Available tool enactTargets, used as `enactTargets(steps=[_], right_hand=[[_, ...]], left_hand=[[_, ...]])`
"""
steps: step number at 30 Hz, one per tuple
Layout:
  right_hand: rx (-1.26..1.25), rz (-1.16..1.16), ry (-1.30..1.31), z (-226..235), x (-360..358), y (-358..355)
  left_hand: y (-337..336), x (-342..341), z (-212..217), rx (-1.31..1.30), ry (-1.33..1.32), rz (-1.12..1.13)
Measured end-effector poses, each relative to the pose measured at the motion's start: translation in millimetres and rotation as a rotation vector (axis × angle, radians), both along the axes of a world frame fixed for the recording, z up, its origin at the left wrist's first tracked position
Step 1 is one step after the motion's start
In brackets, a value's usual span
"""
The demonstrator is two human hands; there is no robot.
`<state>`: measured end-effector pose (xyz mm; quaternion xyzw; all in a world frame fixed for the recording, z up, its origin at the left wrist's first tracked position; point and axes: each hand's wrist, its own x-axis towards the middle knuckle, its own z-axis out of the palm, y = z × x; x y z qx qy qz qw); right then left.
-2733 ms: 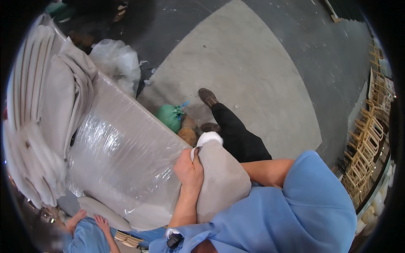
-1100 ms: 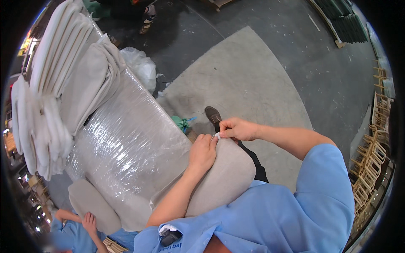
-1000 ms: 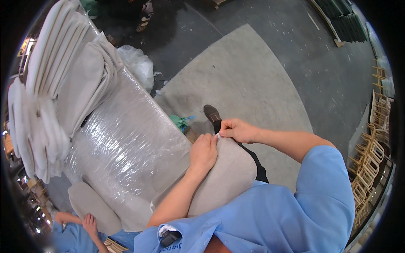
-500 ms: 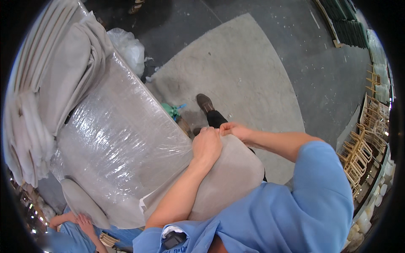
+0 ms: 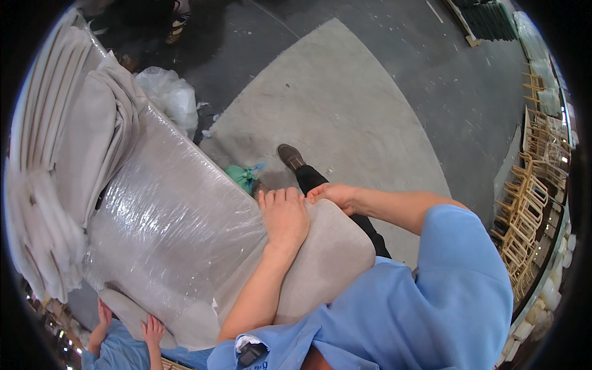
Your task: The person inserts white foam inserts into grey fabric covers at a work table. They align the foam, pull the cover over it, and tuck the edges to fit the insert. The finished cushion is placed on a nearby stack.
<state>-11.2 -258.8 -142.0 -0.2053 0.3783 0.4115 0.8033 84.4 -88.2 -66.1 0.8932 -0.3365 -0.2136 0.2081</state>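
A grey fabric-covered padded piece (image 5: 336,246) with rounded corners lies against my front, at the near end of the table. My right hand (image 5: 333,196) is closed in a pinch on its far edge. My left hand (image 5: 285,216) lies beside it, fingers stretched forward and slightly apart at the table's edge. Under and beyond my left forearm spreads clear plastic film (image 5: 179,197) over a grey surface. Whatever sits beneath my left fingertips is hidden.
Folded grey covers (image 5: 92,123) are piled at the left. At lower left a co-worker's hands (image 5: 152,331) touch a rounded grey piece (image 5: 132,314). A green bag (image 5: 239,176) and crumpled clear plastic (image 5: 168,95) lie beyond the table. Wooden frames (image 5: 524,203) stand at right.
My left hand has loosened from a bunched grip, its fingers now stretched out. My right hand stays at the edge. The co-worker's hands have moved apart along the rounded piece. The view has shifted slightly.
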Motion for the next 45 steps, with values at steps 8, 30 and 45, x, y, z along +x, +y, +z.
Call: enactTargets(steps=[8,30,45], right_hand=[[-0.090,-0.042,0.182,55.1,13.3,6.8],[-0.592,-0.722,-0.051,51.2,-73.0,-13.9],[-0.863,-0.965,-0.579,106.4,-56.7,19.4]], left_hand=[[-32.6,18.2,50.8,-0.505,0.808,0.040],[-45.2,7.5,-23.7,-0.226,1.231,0.351],[-34.9,27.0,-14.9,-0.337,1.350,0.440]])
